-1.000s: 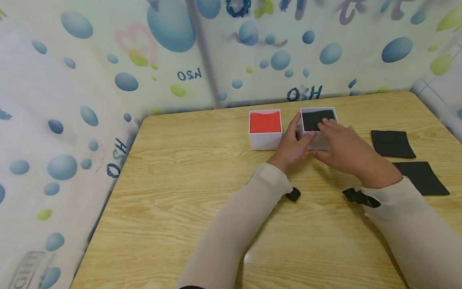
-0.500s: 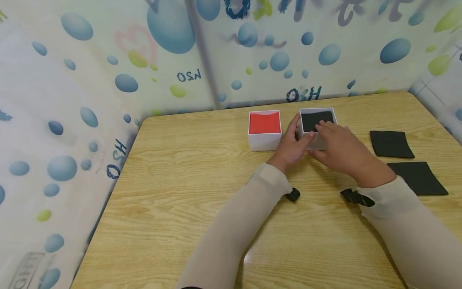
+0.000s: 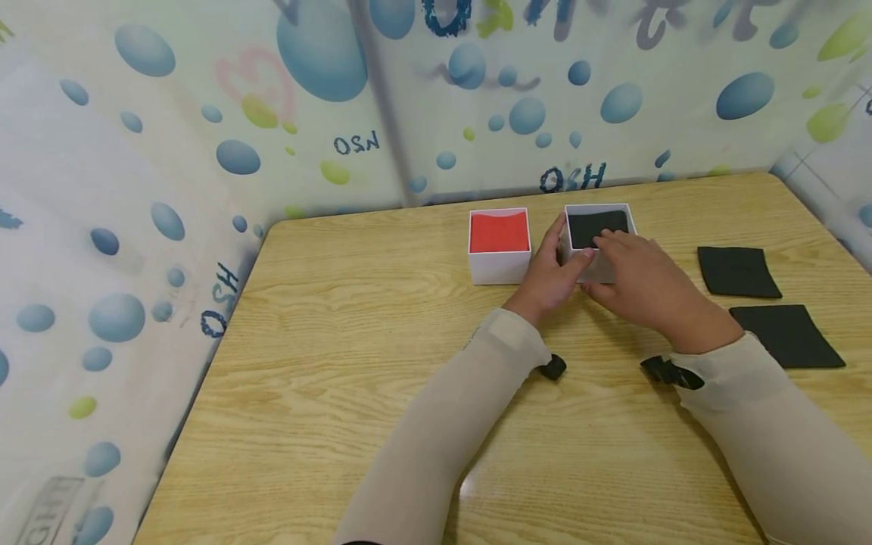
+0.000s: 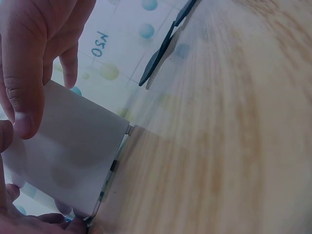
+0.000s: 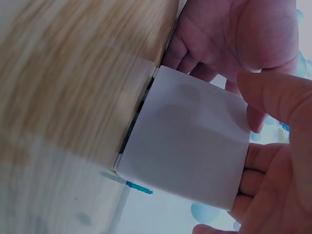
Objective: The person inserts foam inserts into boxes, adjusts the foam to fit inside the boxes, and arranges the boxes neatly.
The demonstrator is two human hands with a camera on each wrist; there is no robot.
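Note:
My left hand [image 3: 545,276] grips the left side of a white open-topped box [image 5: 185,136], its thumb at the front. A black folded cloth or sheet [image 3: 589,227] fills the box near its rim. Over the front right of that box lies my right hand [image 3: 643,280], fingertips on or just above the black sheet and thumb low before the front wall. Whether that thumb touches the wall I cannot tell. Both wrist views show the box's front wall [image 4: 73,146] between my hands; its inside is hidden there.
Just left of my left hand stands a matching white box [image 3: 500,269] with a red sheet [image 3: 500,233] inside. Two black squares, an upper one [image 3: 739,271] and a lower one [image 3: 793,337], lie on the wooden table [image 3: 306,363] at right. A bubble-printed wall covering [image 3: 409,91] borders the table.
My right hand and forearm have shifted slightly left, showing more of the lower black square. My left hand and the boxes look nearly still.

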